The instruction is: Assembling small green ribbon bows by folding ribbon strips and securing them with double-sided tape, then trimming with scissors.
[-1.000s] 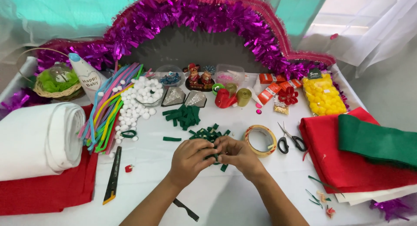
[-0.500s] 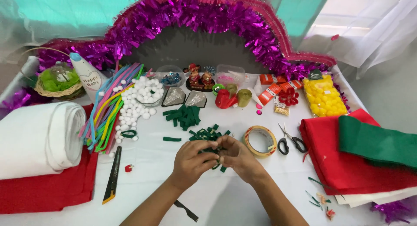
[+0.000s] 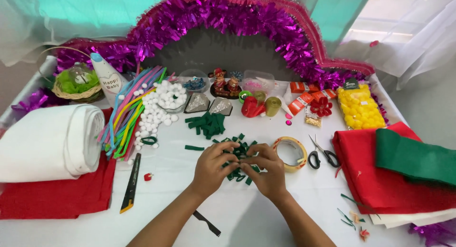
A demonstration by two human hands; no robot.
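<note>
**Both hands busy in the green felt pile**

Left hand [image 3: 214, 165] and right hand [image 3: 267, 170] are curled together mid-table, fingertips pinching the small green felt pieces [image 3: 239, 152] heaped there. Tape roll [image 3: 290, 153] sits just right of them, scissors [image 3: 321, 154] beside that. Folded red felt [image 3: 365, 175] lies further right, white felt roll [image 3: 47, 145] far left.

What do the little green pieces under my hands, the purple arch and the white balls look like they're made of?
Green pieces: probably felt, matte, with cleanly cut edges. Purple arch: metallic foil tinsel, its fringed strands glinting. White balls: likely soft pom-poms, fuzzy and dull. Both hands rest on more green bits.
</note>
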